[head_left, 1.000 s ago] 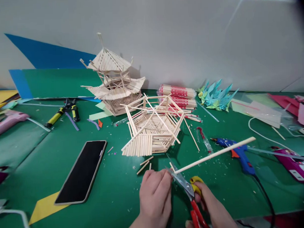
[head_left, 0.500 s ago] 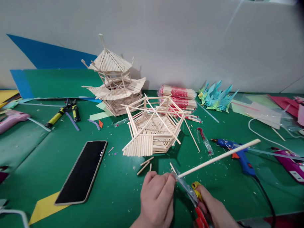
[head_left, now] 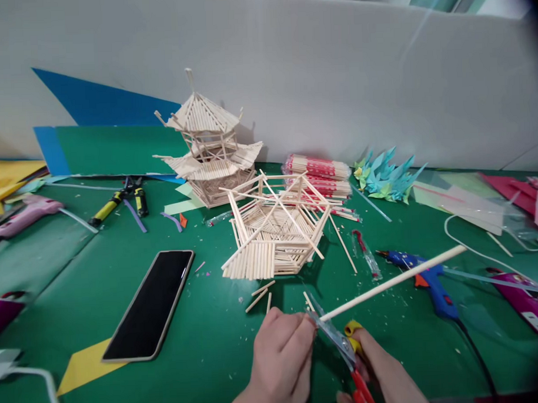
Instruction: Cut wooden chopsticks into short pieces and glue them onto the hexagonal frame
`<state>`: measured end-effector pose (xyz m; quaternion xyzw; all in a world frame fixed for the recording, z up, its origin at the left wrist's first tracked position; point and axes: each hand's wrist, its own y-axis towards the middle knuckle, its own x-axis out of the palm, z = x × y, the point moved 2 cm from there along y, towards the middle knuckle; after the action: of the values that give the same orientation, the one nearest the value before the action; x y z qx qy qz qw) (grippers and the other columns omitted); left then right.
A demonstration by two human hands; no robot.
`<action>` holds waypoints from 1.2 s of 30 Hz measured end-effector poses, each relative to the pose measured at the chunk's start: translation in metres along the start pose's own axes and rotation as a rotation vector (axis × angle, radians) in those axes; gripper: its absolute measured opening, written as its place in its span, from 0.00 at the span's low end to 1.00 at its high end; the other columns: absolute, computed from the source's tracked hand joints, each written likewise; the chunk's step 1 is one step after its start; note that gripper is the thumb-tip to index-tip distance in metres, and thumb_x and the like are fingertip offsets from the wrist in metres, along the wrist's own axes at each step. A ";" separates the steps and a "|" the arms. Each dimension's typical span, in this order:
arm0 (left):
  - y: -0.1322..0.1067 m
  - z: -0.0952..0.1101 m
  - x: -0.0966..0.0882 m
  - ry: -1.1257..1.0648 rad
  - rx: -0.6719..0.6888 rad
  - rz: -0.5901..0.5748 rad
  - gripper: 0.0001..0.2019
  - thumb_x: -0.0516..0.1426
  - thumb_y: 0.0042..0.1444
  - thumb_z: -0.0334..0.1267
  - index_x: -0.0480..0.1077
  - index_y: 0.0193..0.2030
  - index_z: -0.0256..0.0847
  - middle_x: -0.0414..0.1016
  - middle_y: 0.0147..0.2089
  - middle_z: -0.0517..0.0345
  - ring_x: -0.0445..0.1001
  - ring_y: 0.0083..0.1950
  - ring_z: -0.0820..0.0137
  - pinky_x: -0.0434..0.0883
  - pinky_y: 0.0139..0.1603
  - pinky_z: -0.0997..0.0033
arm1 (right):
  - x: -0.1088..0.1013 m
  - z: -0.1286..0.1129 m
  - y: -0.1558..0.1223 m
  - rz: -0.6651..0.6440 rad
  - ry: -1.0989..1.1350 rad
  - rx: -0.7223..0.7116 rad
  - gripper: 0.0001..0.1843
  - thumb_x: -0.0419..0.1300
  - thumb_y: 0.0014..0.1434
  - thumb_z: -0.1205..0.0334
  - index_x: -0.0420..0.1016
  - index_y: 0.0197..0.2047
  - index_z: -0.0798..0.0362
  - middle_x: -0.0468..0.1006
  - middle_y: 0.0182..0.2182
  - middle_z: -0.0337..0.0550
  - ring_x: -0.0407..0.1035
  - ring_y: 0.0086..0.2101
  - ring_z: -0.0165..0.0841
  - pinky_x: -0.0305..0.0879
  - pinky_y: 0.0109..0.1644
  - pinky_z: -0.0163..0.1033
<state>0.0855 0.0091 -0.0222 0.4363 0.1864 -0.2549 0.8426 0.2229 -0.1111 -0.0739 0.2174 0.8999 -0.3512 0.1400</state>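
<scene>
The left hand (head_left: 281, 354) is curled around the near end of a long wooden stick (head_left: 395, 283), where the blades of scissors (head_left: 342, 346) gripped by the right hand (head_left: 383, 362) meet it. The stick slants up and right, crossing in front of a blue glue gun (head_left: 430, 281) on the green worktop (head_left: 216, 338). Just beyond the hands lie short offcuts (head_left: 256, 300), then an openwork stick frame (head_left: 253, 261) before a pagoda model (head_left: 208, 168), with a phone (head_left: 151, 305) to the left.

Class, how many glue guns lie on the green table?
2: pink glue gun, far left; blue glue gun, right, partly behind the long stick. Others may be hidden.
</scene>
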 end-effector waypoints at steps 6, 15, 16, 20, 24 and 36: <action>-0.002 0.000 0.001 0.047 0.077 0.029 0.12 0.46 0.54 0.27 0.65 0.43 0.34 0.69 0.23 0.52 0.61 0.21 0.69 0.56 0.22 0.68 | 0.003 -0.009 -0.002 -0.056 0.103 0.116 0.20 0.44 0.55 0.46 0.66 0.27 0.51 0.60 0.15 0.34 0.59 0.19 0.29 0.60 0.24 0.31; 0.000 0.002 -0.003 0.044 0.017 0.016 0.11 0.47 0.53 0.26 0.66 0.40 0.35 0.70 0.23 0.53 0.63 0.21 0.70 0.58 0.24 0.69 | 0.004 -0.018 -0.005 -0.068 0.242 0.187 0.20 0.44 0.54 0.44 0.64 0.24 0.51 0.60 0.15 0.34 0.60 0.20 0.29 0.62 0.24 0.32; 0.001 0.002 -0.004 0.019 -0.019 -0.017 0.10 0.47 0.53 0.25 0.66 0.38 0.36 0.70 0.23 0.53 0.63 0.22 0.70 0.59 0.25 0.70 | 0.005 -0.018 -0.007 -0.080 0.269 0.206 0.20 0.44 0.54 0.44 0.63 0.24 0.50 0.60 0.16 0.34 0.60 0.20 0.29 0.62 0.24 0.32; 0.008 0.003 -0.009 -0.124 -0.176 -0.125 0.10 0.48 0.54 0.24 0.67 0.28 0.38 0.69 0.22 0.56 0.65 0.22 0.71 0.61 0.24 0.74 | 0.005 -0.017 -0.010 -0.111 0.254 0.171 0.15 0.47 0.54 0.46 0.61 0.27 0.48 0.61 0.19 0.34 0.63 0.20 0.28 0.64 0.25 0.33; 0.014 0.002 -0.012 -0.367 -0.378 -0.222 0.12 0.48 0.56 0.28 0.69 0.26 0.37 0.69 0.22 0.56 0.66 0.24 0.72 0.63 0.25 0.77 | 0.000 -0.008 -0.008 -0.136 0.157 0.103 0.12 0.50 0.52 0.49 0.61 0.31 0.48 0.63 0.21 0.35 0.63 0.21 0.28 0.62 0.24 0.31; 0.014 -0.004 -0.015 -0.885 -0.837 -0.390 0.13 0.54 0.53 0.39 0.74 0.25 0.32 0.64 0.22 0.59 0.59 0.25 0.75 0.56 0.26 0.75 | -0.006 0.005 0.002 -0.095 -0.117 -0.156 0.21 0.65 0.32 0.59 0.66 0.33 0.48 0.67 0.21 0.34 0.63 0.23 0.31 0.59 0.26 0.32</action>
<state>0.0816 0.0234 -0.0080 -0.1183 -0.0192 -0.4654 0.8770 0.2297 -0.1150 -0.0762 0.1422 0.9241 -0.2982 0.1920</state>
